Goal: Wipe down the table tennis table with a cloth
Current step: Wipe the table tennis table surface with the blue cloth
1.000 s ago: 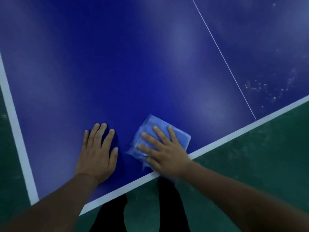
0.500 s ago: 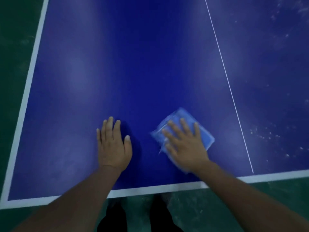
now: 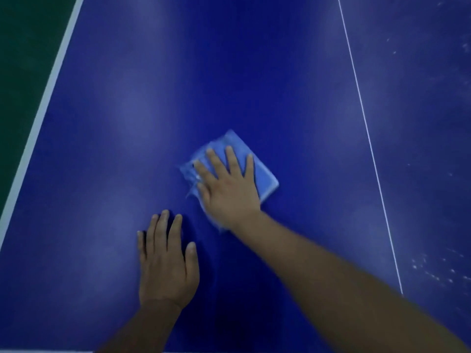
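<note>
From the head camera, looking down, the blue table (image 3: pixel 254 72) fills nearly the whole picture, with a white stripe (image 3: pixel 40 118) running along its left edge and dark green floor (image 3: pixel 23 47) beyond it. A thin white centre line (image 3: pixel 367 128) runs from the far side toward the near edge, right of both hands. The right hand (image 3: pixel 229 189) lies flat on a folded light-blue cloth (image 3: pixel 262 174), fingers straight and spread, pressing it to the table rather than curling round it; its grip is wide, palm down. The cloth sits between the left edge and the centre line, nearer the line, and its left side looks blurred. The left hand (image 3: pixel 165 263) rests flat on the bare table just beside and nearer the near edge than the cloth, fingers straight and close together, holding nothing. Pale specks (image 3: pixel 438 271) dot the table right of the centre line, toward the near right corner.
</note>
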The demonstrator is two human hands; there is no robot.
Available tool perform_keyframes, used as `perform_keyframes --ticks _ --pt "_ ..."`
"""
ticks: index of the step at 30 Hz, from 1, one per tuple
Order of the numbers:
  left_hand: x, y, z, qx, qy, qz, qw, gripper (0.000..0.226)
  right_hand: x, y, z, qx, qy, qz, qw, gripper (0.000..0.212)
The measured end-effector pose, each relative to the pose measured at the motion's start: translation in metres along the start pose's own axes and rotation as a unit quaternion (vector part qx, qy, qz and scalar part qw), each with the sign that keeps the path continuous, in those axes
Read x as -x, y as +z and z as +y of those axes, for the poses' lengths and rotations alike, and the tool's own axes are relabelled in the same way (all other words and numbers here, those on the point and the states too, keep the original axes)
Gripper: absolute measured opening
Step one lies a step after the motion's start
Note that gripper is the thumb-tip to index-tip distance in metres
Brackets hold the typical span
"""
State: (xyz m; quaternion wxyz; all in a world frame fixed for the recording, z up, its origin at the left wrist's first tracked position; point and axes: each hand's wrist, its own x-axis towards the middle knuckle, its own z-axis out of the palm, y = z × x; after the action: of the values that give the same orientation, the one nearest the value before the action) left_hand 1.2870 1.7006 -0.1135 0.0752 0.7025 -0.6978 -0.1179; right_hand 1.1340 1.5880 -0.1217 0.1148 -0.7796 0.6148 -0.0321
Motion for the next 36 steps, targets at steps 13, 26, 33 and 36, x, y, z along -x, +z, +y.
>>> perform_keyframes --ticks 13,26,33,36 --pt "-0.001 0.007 -0.005 -0.036 0.015 -0.004 0.999 0.059 0.052 -0.028 0.133 0.073 0.036 0.015 0.997 0.057" --pt "-0.003 0.001 0.003 -0.023 0.006 -0.003 1.000 0.062 -0.001 -0.058 0.258 0.032 0.235 0.029 0.971 0.060" --pt "-0.002 0.006 0.000 -0.026 -0.003 -0.017 1.000 0.064 0.267 -0.005 0.137 0.076 0.163 0.010 0.984 0.059" --pt "-0.001 0.004 0.001 -0.024 -0.003 -0.022 0.999 0.065 0.270 -0.010 0.144 0.078 0.117 -0.035 0.990 0.057"
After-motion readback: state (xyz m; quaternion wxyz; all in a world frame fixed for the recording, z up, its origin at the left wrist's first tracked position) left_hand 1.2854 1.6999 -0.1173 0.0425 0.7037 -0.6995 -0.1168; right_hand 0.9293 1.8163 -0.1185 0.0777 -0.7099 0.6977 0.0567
